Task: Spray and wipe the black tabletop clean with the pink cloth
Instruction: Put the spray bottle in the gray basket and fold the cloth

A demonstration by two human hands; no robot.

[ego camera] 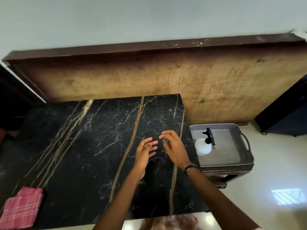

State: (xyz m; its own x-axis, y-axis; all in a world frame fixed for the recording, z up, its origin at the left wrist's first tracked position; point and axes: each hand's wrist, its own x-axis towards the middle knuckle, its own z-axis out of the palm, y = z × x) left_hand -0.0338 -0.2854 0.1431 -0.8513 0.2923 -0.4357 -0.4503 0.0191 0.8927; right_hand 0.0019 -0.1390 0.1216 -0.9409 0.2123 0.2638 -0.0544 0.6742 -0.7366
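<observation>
Above the black tabletop (pixel 93 146), left hand (pixel 144 153) and right hand (pixel 174 148) hover near each other, fingers loose, holding nothing; pink cloth (pixel 21 208) lies folded at near-left corner; spray bottle (pixel 203 146) stands in grey tray (pixel 245 156) beside table's right edge.

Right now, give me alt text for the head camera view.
Two empty hands, left hand and right hand, hover over a black tabletop. A folded pink cloth lies at its near left corner; a white spray bottle stands in a grey tray beside it.
</observation>
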